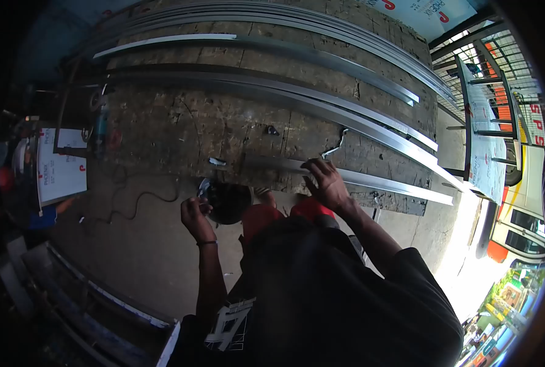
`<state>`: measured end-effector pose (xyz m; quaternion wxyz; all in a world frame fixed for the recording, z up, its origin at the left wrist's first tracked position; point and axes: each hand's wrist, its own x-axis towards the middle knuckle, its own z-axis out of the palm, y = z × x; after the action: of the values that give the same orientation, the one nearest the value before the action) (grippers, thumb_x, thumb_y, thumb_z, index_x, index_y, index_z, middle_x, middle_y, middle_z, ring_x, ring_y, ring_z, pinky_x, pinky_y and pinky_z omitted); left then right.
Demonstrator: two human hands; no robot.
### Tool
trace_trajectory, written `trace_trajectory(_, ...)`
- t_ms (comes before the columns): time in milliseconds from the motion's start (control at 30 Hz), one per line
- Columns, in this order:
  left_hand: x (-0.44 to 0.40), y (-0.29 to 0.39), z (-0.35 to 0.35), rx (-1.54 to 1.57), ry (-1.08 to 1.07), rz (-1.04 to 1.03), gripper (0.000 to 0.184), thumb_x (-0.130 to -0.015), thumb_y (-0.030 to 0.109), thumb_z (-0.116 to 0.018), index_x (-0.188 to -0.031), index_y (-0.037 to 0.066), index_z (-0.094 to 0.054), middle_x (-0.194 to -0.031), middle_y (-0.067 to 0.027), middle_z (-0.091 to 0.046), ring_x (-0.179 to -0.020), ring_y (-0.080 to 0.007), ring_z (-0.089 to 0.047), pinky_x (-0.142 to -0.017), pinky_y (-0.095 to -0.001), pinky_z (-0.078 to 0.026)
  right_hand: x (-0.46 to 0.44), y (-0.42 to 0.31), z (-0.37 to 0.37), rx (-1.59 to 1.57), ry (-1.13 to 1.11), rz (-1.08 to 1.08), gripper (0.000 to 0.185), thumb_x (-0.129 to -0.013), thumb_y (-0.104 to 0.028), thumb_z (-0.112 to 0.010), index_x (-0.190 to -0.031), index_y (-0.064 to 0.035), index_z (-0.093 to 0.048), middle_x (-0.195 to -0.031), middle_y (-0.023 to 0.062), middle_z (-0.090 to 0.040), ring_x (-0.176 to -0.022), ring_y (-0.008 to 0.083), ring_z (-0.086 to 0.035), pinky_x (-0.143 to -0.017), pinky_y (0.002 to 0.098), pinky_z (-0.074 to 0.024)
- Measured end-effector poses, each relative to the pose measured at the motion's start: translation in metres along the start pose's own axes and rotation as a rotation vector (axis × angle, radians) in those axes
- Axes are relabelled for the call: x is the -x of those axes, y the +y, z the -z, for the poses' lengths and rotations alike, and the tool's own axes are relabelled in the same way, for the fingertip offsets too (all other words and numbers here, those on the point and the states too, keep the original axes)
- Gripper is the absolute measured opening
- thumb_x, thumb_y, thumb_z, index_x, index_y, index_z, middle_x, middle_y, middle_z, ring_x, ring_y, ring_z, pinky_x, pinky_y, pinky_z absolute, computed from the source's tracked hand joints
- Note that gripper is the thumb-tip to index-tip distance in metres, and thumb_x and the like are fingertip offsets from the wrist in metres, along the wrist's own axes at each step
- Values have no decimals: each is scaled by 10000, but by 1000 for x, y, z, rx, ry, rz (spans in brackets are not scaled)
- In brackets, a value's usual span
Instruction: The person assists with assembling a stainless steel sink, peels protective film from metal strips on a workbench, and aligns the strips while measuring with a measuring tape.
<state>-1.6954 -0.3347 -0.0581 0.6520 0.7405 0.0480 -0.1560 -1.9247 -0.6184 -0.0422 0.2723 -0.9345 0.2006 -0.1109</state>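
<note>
Two bare hands work at a worn, stained tabletop (187, 125), clock directions being read from the middle of the view with twelve at the top. Far out at nine o'clock stands a white panel (63, 174) with printed lettering. Next, a dark cord (139, 197) snakes over the floor. Toward eight o'clock the left hand (197, 217) hangs off the near edge, its fingers curled; whether they pinch anything, I cannot tell. Just beside it, a dark round bucket (231, 205) sits below the tabletop, and a small pale scrap (217, 161) lies above that, toward ten. Several long metal profiles (272, 88) stretch across at twelve. From near the middle toward three o'clock runs a shorter metal bar (385, 185), lying along the near side of the tabletop: slim, flat-faced, dull dark grey at its left end, brightening to clean silver at its right end, which juts past the tabletop's edge. At three o'clock the right hand (329, 186) reaches onto this bar, fingers bent and touching it; how firmly they grasp is unclear. Just above, toward two, lies a crooked pale strip (335, 147).
</note>
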Motion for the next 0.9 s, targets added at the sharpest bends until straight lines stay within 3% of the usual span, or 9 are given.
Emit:
trace_trajectory(100,12,-13,-9,-12,-3,38,289,-1029,321,-567,-1003,33,-577,-869,-87,-673,-643,-149,-624,-609,-279,-475,54,68,51,27,66,-226,306,-878,-127,-715,-1162,-63,-619,-1104,124,-640,-1036,336,-629,-912,426,-471)
trace_trajectory(233,44,-28,-24,-89,25,77,270,-1024,312,-570,-1013,43,-582,-869,-83,-679,-632,-151,-629,-594,-277,-471,127,145,111,52,174,-351,308,-875,-105,-739,-1153,-61,-615,-1056,125,-659,-923,296,-658,-836,413,-507)
trace_trajectory(400,104,-34,-55,-106,20,202,213,-1014,279,-583,-1025,66,-585,-874,-78,-680,-688,-155,-633,-654,-281,-486,168,170,129,-215,237,-487,154,-928,-94,-690,-1065,-26,-673,-946,141,-718,-833,275,-715,-749,374,-552)
trace_trajectory(433,117,-34,-64,-117,35,197,213,-1014,279,-583,-1025,66,-585,-874,-78,-680,-688,-155,-633,-654,-281,-486,170,169,122,-331,217,-521,137,-935,-89,-678,-1053,-20,-680,-946,146,-729,-832,273,-728,-745,364,-556)
trace_trajectory(533,162,-12,-112,51,-324,202,152,-1027,222,-594,-1038,70,-594,-949,-99,-700,-777,-173,-671,-700,-295,-524,150,128,113,-661,142,-469,131,-944,-86,-681,-1040,-2,-709,-912,113,-748,-817,175,-716,-737,326,-554)
trace_trajectory(633,205,6,-159,181,-568,275,160,-1033,204,-593,-1090,55,-611,-1020,-113,-708,-887,-189,-693,-747,-310,-550,126,76,112,-1068,41,-608,158,-956,-101,-700,-1073,0,-734,-906,45,-728,-786,94,-638,-750,272,-522)
trace_trajectory(767,245,25,-203,74,-643,265,206,-1043,207,-571,-1152,39,-620,-988,-92,-704,-864,-175,-703,-731,-270,-549,112,51,112,-1437,54,-490,221,-967,-130,-700,-1125,23,-717,-1013,70,-757,-907,99,-654,-867,280,-521)
trace_trajectory(800,251,29,-209,64,-682,284,221,-1043,210,-573,-1165,31,-620,-987,-90,-703,-864,-172,-704,-731,-269,-553,113,49,115,-1430,48,-480,296,-970,-130,-694,-1220,25,-668,-1036,73,-758,-965,109,-661,-894,280,-520)
trace_trajectory(900,267,40,-226,42,-714,299,253,-1046,249,-584,-1145,22,-635,-952,-63,-696,-844,-143,-694,-713,-258,-548,112,40,131,-1515,74,-440,327,-996,-95,-648,-1297,27,-608,-1068,85,-762,-912,86,-671,-868,271,-543)
